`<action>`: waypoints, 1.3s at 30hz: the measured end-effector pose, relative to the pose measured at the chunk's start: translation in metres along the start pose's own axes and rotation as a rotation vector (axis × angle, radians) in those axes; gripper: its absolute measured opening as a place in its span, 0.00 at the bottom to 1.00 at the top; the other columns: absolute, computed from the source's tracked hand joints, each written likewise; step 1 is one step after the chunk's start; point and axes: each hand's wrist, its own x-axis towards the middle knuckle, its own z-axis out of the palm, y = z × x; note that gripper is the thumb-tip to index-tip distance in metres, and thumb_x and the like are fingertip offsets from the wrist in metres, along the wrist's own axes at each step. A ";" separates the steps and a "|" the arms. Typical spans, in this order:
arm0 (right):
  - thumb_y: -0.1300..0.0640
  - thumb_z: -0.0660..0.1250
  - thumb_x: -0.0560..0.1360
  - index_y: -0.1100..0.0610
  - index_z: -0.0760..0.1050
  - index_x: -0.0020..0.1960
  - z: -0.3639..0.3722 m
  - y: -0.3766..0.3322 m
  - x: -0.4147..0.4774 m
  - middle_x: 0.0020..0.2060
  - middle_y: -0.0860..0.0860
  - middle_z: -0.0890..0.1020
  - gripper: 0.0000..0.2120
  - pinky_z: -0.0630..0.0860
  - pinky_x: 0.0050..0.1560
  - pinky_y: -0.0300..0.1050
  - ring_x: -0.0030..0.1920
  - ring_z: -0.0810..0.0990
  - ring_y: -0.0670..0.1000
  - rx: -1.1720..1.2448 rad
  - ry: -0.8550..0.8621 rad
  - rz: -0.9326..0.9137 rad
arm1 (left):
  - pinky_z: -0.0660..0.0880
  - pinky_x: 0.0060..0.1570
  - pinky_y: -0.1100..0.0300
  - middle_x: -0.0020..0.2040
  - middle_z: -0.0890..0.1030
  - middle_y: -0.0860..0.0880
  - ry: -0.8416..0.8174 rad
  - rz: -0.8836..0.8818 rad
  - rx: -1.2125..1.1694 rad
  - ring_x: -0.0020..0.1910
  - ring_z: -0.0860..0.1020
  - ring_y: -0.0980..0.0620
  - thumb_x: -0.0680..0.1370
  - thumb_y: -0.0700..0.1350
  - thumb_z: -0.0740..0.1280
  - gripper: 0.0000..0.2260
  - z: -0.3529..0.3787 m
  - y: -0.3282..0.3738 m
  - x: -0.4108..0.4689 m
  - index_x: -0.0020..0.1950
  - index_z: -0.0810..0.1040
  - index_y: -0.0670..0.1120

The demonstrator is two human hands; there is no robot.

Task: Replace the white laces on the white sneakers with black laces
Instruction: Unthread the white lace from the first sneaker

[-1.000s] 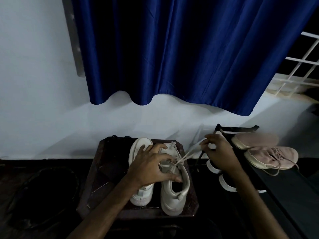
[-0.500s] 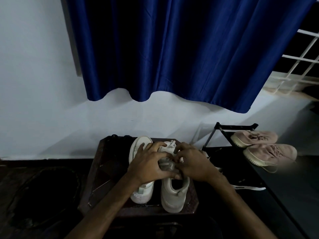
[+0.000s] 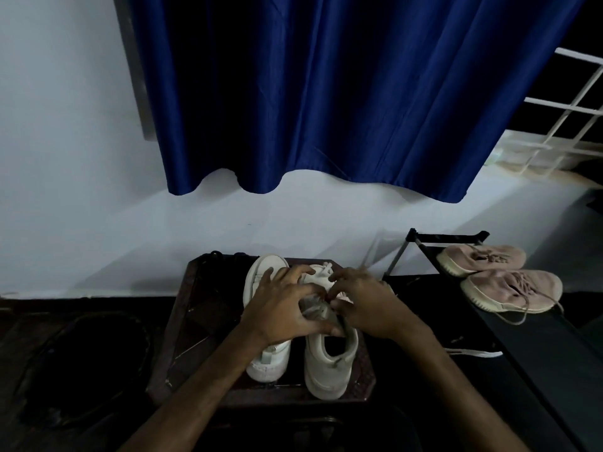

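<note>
The left hand (image 3: pixel 280 308) lies over the tongue of the right-side white sneaker (image 3: pixel 329 357), fingers spread and pressing it down, wrist crossing the other sneaker (image 3: pixel 266 357). The right hand (image 3: pixel 365 305) meets it from the other side, fingertips pinched at the white lace (image 3: pixel 321 309); what exactly it grips is hidden. Both smooth, rounded sneakers stand side by side, heels toward the person, on a dark wooden surface (image 3: pixel 195 321). Soft pink knit shoes (image 3: pixel 509 288) rest on a black rack (image 3: pixel 538 353), well apart.
</note>
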 end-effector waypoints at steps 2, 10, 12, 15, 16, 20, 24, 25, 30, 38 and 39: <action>0.48 0.61 0.71 0.46 0.81 0.51 0.000 -0.004 0.002 0.64 0.42 0.73 0.13 0.71 0.62 0.57 0.67 0.70 0.48 -0.044 -0.034 0.019 | 0.60 0.69 0.47 0.69 0.66 0.62 0.006 0.002 0.005 0.66 0.67 0.57 0.59 0.80 0.61 0.36 0.000 0.000 0.000 0.59 0.78 0.62; 0.56 0.73 0.68 0.52 0.82 0.39 -0.007 0.022 -0.005 0.48 0.43 0.77 0.01 0.77 0.49 0.48 0.49 0.80 0.49 0.184 0.272 0.080 | 0.60 0.69 0.46 0.68 0.66 0.62 0.005 -0.002 0.003 0.68 0.65 0.57 0.59 0.81 0.60 0.35 0.001 0.001 0.000 0.58 0.77 0.63; 0.61 0.75 0.68 0.54 0.80 0.37 -0.026 0.041 -0.011 0.45 0.46 0.76 0.05 0.73 0.48 0.43 0.46 0.79 0.50 0.270 0.527 0.221 | 0.59 0.70 0.43 0.69 0.65 0.62 -0.014 -0.014 0.007 0.69 0.64 0.57 0.59 0.81 0.60 0.36 0.001 0.000 0.000 0.59 0.76 0.63; 0.56 0.75 0.70 0.55 0.80 0.41 -0.031 0.045 -0.011 0.46 0.50 0.78 0.04 0.74 0.50 0.46 0.48 0.79 0.52 0.182 0.458 0.256 | 0.59 0.70 0.44 0.70 0.64 0.63 -0.028 -0.018 -0.012 0.69 0.63 0.57 0.59 0.81 0.61 0.36 0.001 -0.001 0.000 0.59 0.76 0.63; 0.52 0.74 0.70 0.55 0.80 0.45 -0.026 0.040 -0.010 0.50 0.51 0.78 0.08 0.76 0.51 0.49 0.51 0.79 0.53 0.128 0.351 0.227 | 0.59 0.71 0.45 0.70 0.64 0.62 -0.030 -0.018 -0.015 0.69 0.63 0.57 0.59 0.81 0.61 0.36 0.001 -0.001 0.000 0.60 0.76 0.64; 0.46 0.69 0.73 0.49 0.80 0.54 -0.012 0.009 -0.005 0.63 0.47 0.73 0.12 0.73 0.60 0.50 0.62 0.72 0.51 0.032 0.119 0.060 | 0.60 0.70 0.45 0.69 0.65 0.62 -0.013 -0.008 -0.009 0.68 0.65 0.57 0.59 0.81 0.60 0.36 0.001 0.000 0.001 0.60 0.76 0.64; 0.49 0.65 0.74 0.47 0.81 0.50 -0.004 -0.012 0.000 0.61 0.42 0.73 0.08 0.70 0.60 0.52 0.63 0.71 0.47 -0.089 0.006 0.025 | 0.60 0.69 0.48 0.68 0.66 0.62 0.011 0.001 0.010 0.66 0.67 0.58 0.59 0.81 0.60 0.36 0.002 -0.001 0.000 0.58 0.78 0.62; 0.49 0.65 0.74 0.47 0.80 0.49 -0.001 -0.013 0.000 0.60 0.42 0.73 0.07 0.69 0.60 0.53 0.63 0.71 0.47 -0.114 0.005 0.034 | 0.60 0.69 0.49 0.68 0.66 0.63 0.010 0.003 0.012 0.66 0.67 0.58 0.60 0.81 0.60 0.35 0.002 -0.001 0.000 0.58 0.78 0.61; 0.51 0.66 0.72 0.53 0.79 0.46 -0.007 0.001 0.003 0.54 0.47 0.73 0.07 0.74 0.54 0.52 0.56 0.75 0.50 -0.023 0.036 0.083 | 0.62 0.68 0.49 0.67 0.66 0.64 0.019 0.012 0.003 0.66 0.67 0.59 0.62 0.80 0.59 0.33 0.004 -0.001 0.000 0.58 0.77 0.63; 0.63 0.67 0.76 0.60 0.78 0.42 -0.042 0.038 -0.001 0.40 0.51 0.81 0.04 0.78 0.40 0.36 0.39 0.82 0.50 0.361 0.437 0.421 | 0.59 0.70 0.46 0.63 0.70 0.64 0.015 -0.001 0.013 0.63 0.71 0.58 0.66 0.66 0.60 0.24 0.003 -0.005 -0.002 0.59 0.75 0.61; 0.63 0.65 0.77 0.60 0.77 0.43 -0.053 0.040 -0.002 0.40 0.53 0.82 0.05 0.80 0.38 0.39 0.37 0.83 0.51 0.525 0.464 0.455 | 0.60 0.70 0.45 0.61 0.72 0.64 0.019 -0.002 0.009 0.60 0.73 0.58 0.66 0.65 0.60 0.22 0.004 -0.005 -0.002 0.57 0.75 0.61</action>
